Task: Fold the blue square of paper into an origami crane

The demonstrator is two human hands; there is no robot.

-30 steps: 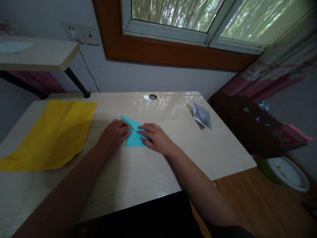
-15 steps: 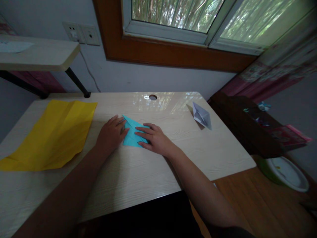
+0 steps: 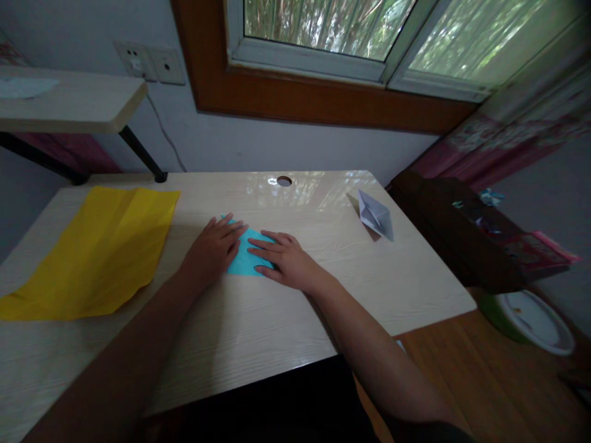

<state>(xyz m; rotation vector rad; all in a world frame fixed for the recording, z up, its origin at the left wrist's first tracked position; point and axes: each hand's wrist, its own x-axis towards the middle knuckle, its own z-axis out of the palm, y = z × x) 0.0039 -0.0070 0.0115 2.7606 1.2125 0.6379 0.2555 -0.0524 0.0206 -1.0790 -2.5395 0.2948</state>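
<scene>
A folded sheet of blue paper [image 3: 245, 261] lies flat on the pale wooden desk [image 3: 258, 326], partly covered by both hands. My left hand [image 3: 213, 249] rests over its left side, fingers stretched across the paper's upper left edge. From the right, my right hand [image 3: 286, 259] lies on the paper with fingers spread flat. Neither hand grips it; both press from above. The folds beneath the fingers are hidden.
A large yellow sheet [image 3: 106, 246] lies at the left of the desk. A folded white paper boat [image 3: 375, 215] stands at the right. A raised shelf [image 3: 92, 104] is at the back left, and a cable hole [image 3: 284, 181] is near the back edge.
My left hand has slid right and over the paper, covering its upper left part. My right hand has barely moved.
</scene>
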